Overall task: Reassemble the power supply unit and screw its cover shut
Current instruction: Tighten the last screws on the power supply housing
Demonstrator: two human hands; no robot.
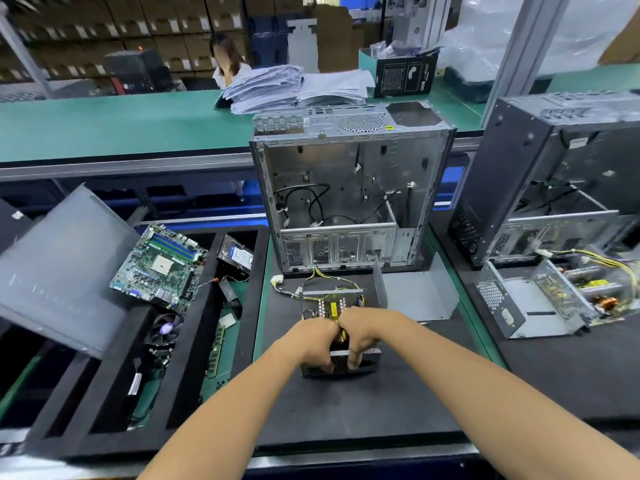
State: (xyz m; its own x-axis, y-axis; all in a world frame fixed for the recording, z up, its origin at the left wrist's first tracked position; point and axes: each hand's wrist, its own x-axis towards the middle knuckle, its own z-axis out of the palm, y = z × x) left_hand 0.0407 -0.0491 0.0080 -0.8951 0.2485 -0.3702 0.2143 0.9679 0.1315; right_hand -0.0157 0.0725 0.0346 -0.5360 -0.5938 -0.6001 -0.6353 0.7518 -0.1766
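Bright overhead light, wide-angle edge distortion

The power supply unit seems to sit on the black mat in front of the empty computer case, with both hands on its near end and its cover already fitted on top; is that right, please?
Not quite: the cover is not fitted. In the head view it lies on the black mat to the right of the power supply unit, whose insides are exposed. The rest holds: the unit sits in front of the empty computer case, with the left hand and right hand on its near end.

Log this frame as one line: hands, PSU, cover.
left hand: gripping PSU | right hand: gripping PSU | PSU: open, on mat | cover: off, right of PSU
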